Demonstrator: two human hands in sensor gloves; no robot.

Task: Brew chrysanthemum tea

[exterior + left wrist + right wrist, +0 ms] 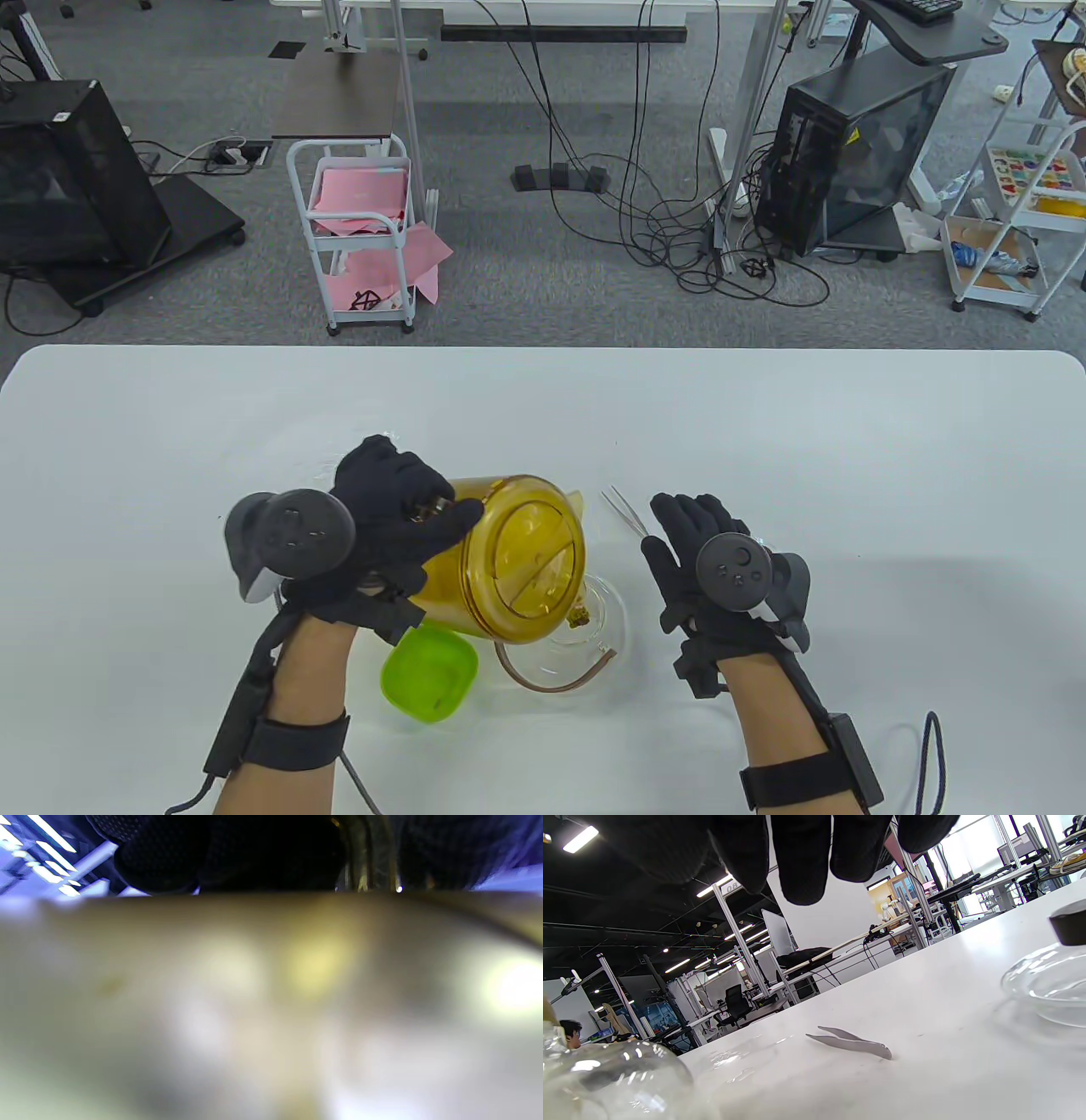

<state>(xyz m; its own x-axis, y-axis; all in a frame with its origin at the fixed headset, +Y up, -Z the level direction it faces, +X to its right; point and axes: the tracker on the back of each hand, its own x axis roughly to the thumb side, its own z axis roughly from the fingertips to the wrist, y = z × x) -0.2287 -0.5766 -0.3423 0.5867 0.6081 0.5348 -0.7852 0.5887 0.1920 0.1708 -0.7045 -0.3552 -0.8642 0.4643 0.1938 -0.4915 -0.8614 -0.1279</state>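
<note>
Your left hand grips the amber translucent plastic pitcher, tipped rightward over the clear glass teapot (spout side hidden); your right hand rests flat and empty beside it.

Left hand, right hand: black knit sensor gloves, textured weave plain in wrist views. Dark grey round tracker strapped to back of left, light grey underside, small buttons on face; matching tracker on right. Black wrist bands, flat black box at right forearm, black cables trailing along both forearms. No sleeves
</note>
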